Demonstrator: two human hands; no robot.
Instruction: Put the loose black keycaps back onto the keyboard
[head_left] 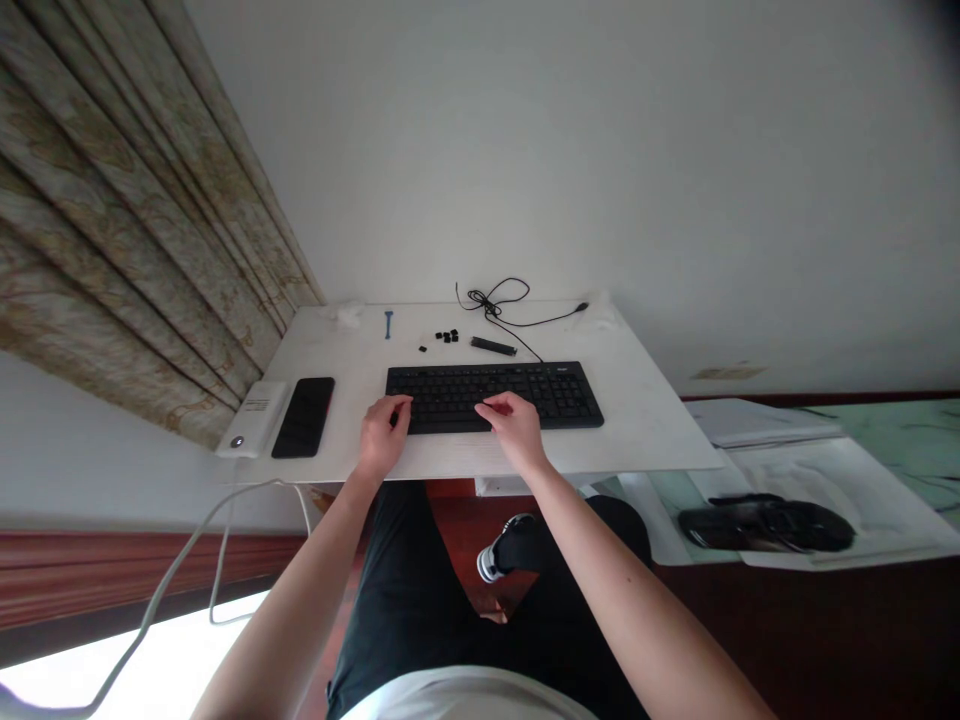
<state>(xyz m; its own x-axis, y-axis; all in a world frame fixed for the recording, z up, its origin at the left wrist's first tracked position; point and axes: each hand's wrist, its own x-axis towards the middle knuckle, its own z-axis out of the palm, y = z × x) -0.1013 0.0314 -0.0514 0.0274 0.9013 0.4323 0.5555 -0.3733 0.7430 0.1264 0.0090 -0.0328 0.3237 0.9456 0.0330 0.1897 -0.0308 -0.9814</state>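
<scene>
A black keyboard (562,390) lies on the white table (360,350), its cable running out at the back. My left hand (385,430) rests at the keyboard's left end, thumb and fingers drawn together. My right hand (514,425) is over the front middle of the keyboard, fingertips pinched; anything between them is too small to make out. Several small black keycaps (448,337) lie loose behind the keyboard, one apart from the others (422,349). Beside them is a long black piece (493,346). A small blue tool (388,324) lies farther left.
A dark phone (304,417) and a white box-like device (253,418) are on the table's left side. The coiled black cable (491,305) lies at the back. A pale cord (217,510) hangs at lower left. Right of the table, a black object (765,523) sits on white material.
</scene>
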